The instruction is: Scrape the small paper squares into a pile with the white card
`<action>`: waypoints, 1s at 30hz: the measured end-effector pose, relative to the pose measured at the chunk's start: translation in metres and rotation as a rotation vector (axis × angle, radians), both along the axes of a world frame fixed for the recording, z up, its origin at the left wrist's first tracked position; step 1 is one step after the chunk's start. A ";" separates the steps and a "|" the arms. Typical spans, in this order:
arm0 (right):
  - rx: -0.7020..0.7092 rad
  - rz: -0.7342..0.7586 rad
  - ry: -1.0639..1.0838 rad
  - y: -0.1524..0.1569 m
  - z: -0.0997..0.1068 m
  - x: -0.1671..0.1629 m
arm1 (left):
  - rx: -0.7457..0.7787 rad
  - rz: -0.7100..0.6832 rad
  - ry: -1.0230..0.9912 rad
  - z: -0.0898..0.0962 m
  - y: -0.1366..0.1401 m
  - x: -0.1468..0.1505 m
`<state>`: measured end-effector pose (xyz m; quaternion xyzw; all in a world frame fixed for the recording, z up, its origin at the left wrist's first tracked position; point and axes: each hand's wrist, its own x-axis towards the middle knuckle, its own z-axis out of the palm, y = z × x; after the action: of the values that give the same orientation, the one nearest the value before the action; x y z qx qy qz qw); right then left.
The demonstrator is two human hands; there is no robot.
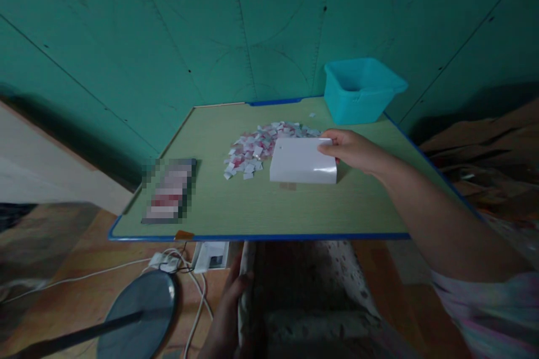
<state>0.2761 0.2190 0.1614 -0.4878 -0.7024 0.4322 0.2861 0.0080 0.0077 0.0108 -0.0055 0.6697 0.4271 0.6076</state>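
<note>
While a blurred dark card [170, 190] lies near the bench's [252, 213] front-left corner, the left hand [231, 297] hangs below the front edge, gripping a cushion's edge [246, 280]. Paper scraps [261, 148] heap mid-bench; beside them the right hand [351, 150] holds the white box [302, 161]. A teal tub [360, 90] occupies the back-right corner.

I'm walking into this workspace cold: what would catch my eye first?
Probably the right hand gripping the far edge of a white box at mid-table. Just left of it lies a pile of small pink and white paper pieces, and a turquoise bin stands at the far right corner. The left hand is below the table edge.
</note>
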 end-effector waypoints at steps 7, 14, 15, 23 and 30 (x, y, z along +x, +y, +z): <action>-0.119 0.165 0.040 -0.012 0.003 -0.008 | 0.120 0.028 0.004 -0.004 -0.011 0.010; -0.107 0.124 0.043 -0.007 -0.003 -0.006 | 0.096 0.001 0.049 -0.006 0.000 -0.004; -0.103 0.128 0.014 -0.007 -0.004 -0.006 | 0.093 -0.005 0.044 -0.005 0.001 -0.004; 0.000 0.206 -0.146 -0.018 0.001 -0.014 | 0.206 0.024 -0.010 0.009 -0.006 0.013; -0.017 0.350 -0.230 -0.027 0.000 -0.018 | 0.112 0.052 0.043 0.001 0.002 0.001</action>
<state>0.2579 0.1923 0.1615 -0.4068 -0.8008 0.4228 0.1204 0.0087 0.0093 0.0122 0.0204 0.6574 0.4794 0.5810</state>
